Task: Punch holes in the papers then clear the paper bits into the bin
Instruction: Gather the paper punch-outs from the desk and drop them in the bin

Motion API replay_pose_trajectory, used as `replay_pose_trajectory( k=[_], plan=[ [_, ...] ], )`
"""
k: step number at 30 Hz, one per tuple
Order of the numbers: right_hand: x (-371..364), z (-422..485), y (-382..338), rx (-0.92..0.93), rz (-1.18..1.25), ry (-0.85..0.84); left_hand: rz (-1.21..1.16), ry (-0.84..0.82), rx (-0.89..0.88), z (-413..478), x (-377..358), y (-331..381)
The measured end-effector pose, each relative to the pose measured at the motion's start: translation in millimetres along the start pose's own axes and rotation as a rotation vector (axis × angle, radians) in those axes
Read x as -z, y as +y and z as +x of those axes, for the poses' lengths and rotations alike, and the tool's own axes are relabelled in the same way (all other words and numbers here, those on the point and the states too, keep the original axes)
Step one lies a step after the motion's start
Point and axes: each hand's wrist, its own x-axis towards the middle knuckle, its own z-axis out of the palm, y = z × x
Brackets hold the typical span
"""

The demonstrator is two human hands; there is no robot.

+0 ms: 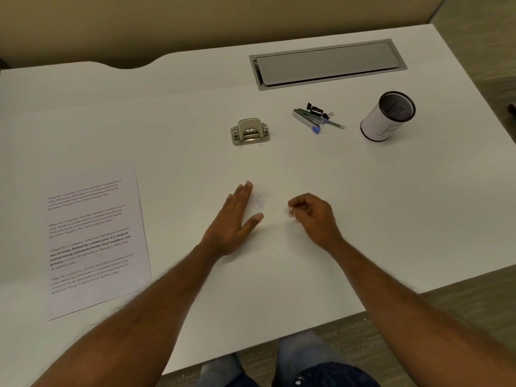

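Hands over the white counter (pixel 363 205), left hand (pixel 234 219) flat with fingers spread, right hand (pixel 312 213) fingers pinched together, faint paper bits (pixel 262 198) between them, papers (pixel 95 241) far left, hole punch (pixel 250 131) beyond, mesh bin (pixel 388 115) far right.

White desk (pixel 363 219) fills most of the view; matte top, evenly lit, soft shadows. Far edge has a curved cut-in toward the left corner. Grey metal cable hatch (pixel 326 64) set flush near the far right edge, lid tilted open along one side. Beige wall (pixel 195 20) behind the desk. Grey-brown wood-grain floor (pixel 474 303) shows past the near and right edges.
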Motion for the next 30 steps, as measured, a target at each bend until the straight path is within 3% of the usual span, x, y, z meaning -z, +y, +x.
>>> replay_pose_trajectory(
  k=[4,9,17,23,27,30],
  plan=[
    [3.4,-30.4,4.8,-0.235,0.172,-0.374,-0.217,0.111,0.121,-2.5,8.9,1.8],
    [-10.3,-42.6,3.7,-0.278,0.21,-0.439,-0.228,0.243,0.177,3.3,8.4,3.9],
    [-37.9,-7.8,-14.1,-0.255,0.273,-0.286,-0.185,0.248,0.175,4.7,8.5,2.4],
    [-46.2,24.0,-25.2,-0.234,0.315,-0.158,0.03,0.092,0.034,-4.4,0.7,-3.9],
    [-38.2,29.6,-28.1,-0.06,0.228,-0.06,0.191,0.077,-0.033,-7.0,-3.9,-6.3],
    [-21.6,25.0,-10.4,0.177,-0.118,0.098,0.396,0.097,0.004,-6.8,-5.7,-9.3]
  ],
)
